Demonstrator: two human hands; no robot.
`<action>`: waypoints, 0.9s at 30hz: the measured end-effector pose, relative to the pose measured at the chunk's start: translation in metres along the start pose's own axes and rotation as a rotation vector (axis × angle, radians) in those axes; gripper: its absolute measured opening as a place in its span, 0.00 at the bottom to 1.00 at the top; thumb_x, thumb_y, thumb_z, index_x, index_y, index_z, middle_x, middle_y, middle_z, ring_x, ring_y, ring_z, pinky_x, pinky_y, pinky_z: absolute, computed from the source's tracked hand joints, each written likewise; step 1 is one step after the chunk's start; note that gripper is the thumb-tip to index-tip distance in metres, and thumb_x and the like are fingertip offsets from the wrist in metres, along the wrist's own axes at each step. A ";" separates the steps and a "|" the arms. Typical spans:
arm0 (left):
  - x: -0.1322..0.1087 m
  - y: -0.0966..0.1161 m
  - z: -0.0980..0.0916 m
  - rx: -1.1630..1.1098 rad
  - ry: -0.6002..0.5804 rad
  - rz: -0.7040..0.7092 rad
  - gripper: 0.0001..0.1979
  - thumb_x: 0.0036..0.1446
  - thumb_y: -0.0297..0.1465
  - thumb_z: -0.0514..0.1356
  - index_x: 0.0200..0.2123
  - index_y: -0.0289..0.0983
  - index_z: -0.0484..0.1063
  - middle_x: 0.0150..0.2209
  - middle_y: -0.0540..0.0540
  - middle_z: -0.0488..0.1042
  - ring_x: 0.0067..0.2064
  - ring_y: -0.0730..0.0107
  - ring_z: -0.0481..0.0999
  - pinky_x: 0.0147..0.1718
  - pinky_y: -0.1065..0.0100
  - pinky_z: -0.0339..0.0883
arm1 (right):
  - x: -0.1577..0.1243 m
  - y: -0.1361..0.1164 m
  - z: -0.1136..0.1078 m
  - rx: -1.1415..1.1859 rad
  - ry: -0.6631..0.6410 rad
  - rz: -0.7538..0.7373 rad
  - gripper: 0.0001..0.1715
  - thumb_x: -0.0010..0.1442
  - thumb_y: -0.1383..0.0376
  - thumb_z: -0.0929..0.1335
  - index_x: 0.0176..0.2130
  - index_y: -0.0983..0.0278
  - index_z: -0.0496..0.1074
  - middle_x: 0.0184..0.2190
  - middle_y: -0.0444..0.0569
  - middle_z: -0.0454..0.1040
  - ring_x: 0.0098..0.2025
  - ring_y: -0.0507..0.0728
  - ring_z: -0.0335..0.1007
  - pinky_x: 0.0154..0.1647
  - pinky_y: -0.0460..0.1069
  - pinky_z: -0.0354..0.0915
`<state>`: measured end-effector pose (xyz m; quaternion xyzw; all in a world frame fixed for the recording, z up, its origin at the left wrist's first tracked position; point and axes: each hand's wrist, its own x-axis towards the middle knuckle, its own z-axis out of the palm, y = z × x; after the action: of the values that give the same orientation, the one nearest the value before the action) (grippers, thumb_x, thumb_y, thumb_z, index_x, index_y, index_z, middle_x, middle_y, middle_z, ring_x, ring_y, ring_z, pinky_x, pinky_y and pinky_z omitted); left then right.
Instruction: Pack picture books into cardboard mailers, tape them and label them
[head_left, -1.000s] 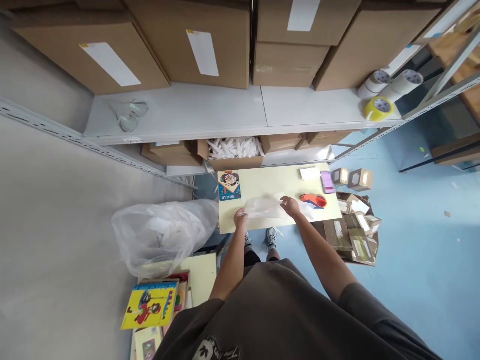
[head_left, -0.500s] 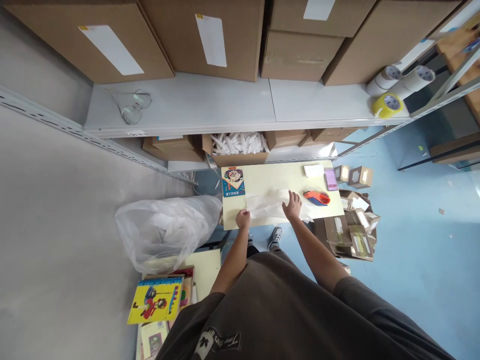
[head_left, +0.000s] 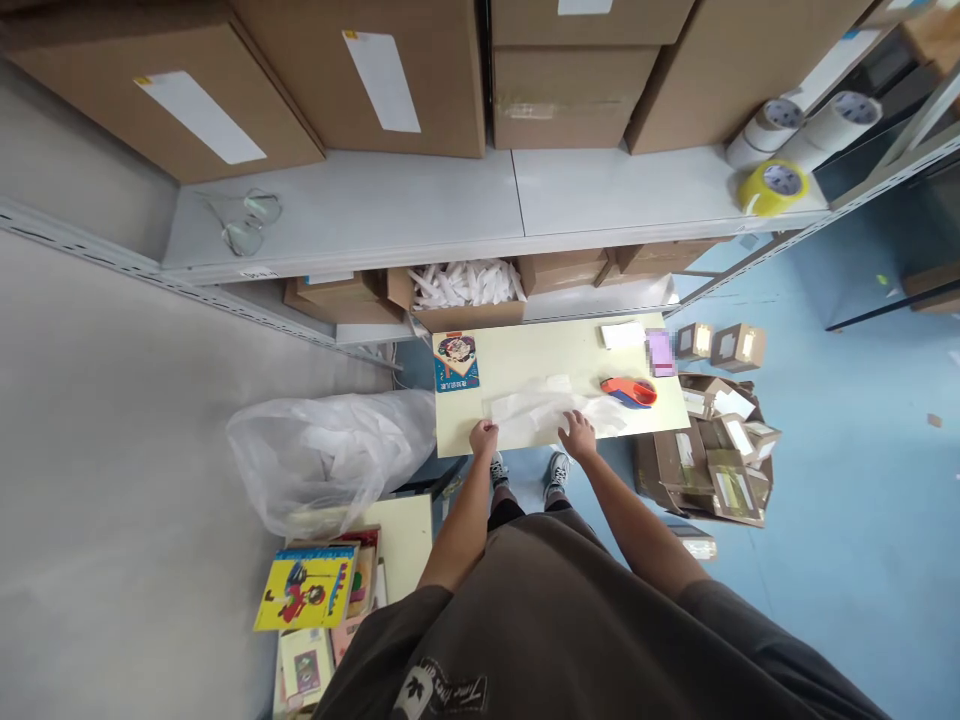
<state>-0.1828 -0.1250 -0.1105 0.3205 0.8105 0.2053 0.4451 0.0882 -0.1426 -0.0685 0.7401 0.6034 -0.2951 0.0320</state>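
Note:
A thin, whitish, see-through plastic bag or sheet [head_left: 529, 410] lies crumpled along the near side of the pale yellow table [head_left: 525, 350]. My left hand [head_left: 484, 437] is closed on its near left corner. Spread fingers of my right hand [head_left: 577, 436] rest on the plastic near its middle, close to the table's front edge. Just right of that hand is an orange and blue tape dispenser [head_left: 630, 391]. A blue picture book [head_left: 456, 362] lies flat at the table's left end. Toward the back right are a white pad [head_left: 622, 335] and a purple item [head_left: 661, 352], partly blurred out.
Behind the table stands a shelf [head_left: 420, 200] with cartons, glasses [head_left: 251, 222] and tape rolls [head_left: 772, 187]. An open box of white strips [head_left: 469, 285] sits below. Left is a large clear bag [head_left: 330, 450] and stacked books [head_left: 307, 588]; right, a carton of small boxes [head_left: 709, 450].
My right hand has slid toward me over the plastic, to the table's front edge. My left hand keeps its hold on the corner. The whole view has shifted slightly.

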 end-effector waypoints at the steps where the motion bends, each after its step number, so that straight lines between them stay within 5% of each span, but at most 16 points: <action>1: 0.000 0.000 -0.002 0.014 0.014 -0.008 0.07 0.51 0.30 0.65 0.35 0.40 0.81 0.39 0.40 0.84 0.46 0.53 0.82 0.47 0.63 0.67 | 0.001 -0.002 0.002 -0.027 -0.051 -0.016 0.32 0.69 0.60 0.67 0.69 0.58 0.68 0.74 0.60 0.60 0.72 0.70 0.59 0.69 0.62 0.60; 6: 0.002 -0.010 -0.025 0.059 0.106 -0.067 0.06 0.53 0.30 0.64 0.34 0.41 0.81 0.39 0.40 0.84 0.47 0.51 0.81 0.48 0.62 0.67 | -0.002 -0.028 0.016 -0.101 -0.227 -0.232 0.38 0.65 0.63 0.70 0.72 0.56 0.64 0.80 0.57 0.47 0.79 0.73 0.46 0.72 0.65 0.55; 10: 0.003 -0.014 -0.038 0.033 0.086 -0.003 0.04 0.51 0.31 0.66 0.33 0.41 0.81 0.39 0.42 0.83 0.47 0.53 0.80 0.50 0.62 0.68 | -0.001 -0.044 0.026 -0.132 -0.256 -0.129 0.39 0.65 0.66 0.69 0.72 0.57 0.63 0.81 0.58 0.42 0.80 0.74 0.43 0.73 0.68 0.54; 14: 0.007 0.000 -0.023 0.006 0.045 0.072 0.08 0.46 0.31 0.70 0.33 0.40 0.80 0.41 0.41 0.83 0.50 0.52 0.80 0.51 0.63 0.67 | 0.001 -0.039 0.026 -0.160 -0.292 -0.108 0.42 0.64 0.66 0.68 0.74 0.56 0.60 0.82 0.55 0.38 0.80 0.75 0.39 0.72 0.70 0.54; 19: 0.009 0.010 -0.006 0.137 0.040 -0.107 0.06 0.49 0.30 0.68 0.34 0.40 0.80 0.38 0.40 0.83 0.48 0.50 0.81 0.44 0.64 0.66 | 0.001 -0.039 0.020 -0.234 -0.343 -0.166 0.42 0.66 0.66 0.66 0.75 0.55 0.58 0.82 0.51 0.37 0.80 0.74 0.39 0.72 0.70 0.53; 22: 0.011 -0.004 -0.024 0.181 0.054 -0.100 0.07 0.52 0.31 0.66 0.36 0.40 0.80 0.40 0.42 0.84 0.46 0.55 0.81 0.42 0.66 0.66 | 0.000 -0.055 0.025 -0.276 -0.379 -0.208 0.43 0.67 0.64 0.65 0.77 0.56 0.55 0.83 0.51 0.34 0.81 0.74 0.36 0.73 0.70 0.51; 27: 0.018 -0.035 -0.080 0.220 0.158 -0.106 0.07 0.55 0.34 0.65 0.36 0.39 0.80 0.39 0.43 0.84 0.44 0.57 0.80 0.42 0.66 0.66 | 0.000 -0.103 0.048 -0.271 -0.398 -0.321 0.42 0.68 0.65 0.65 0.77 0.54 0.56 0.82 0.48 0.36 0.81 0.72 0.36 0.74 0.67 0.50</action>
<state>-0.2703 -0.1409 -0.1010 0.3068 0.8766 0.1159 0.3522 -0.0246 -0.1345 -0.0762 0.5517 0.7286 -0.3526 0.2012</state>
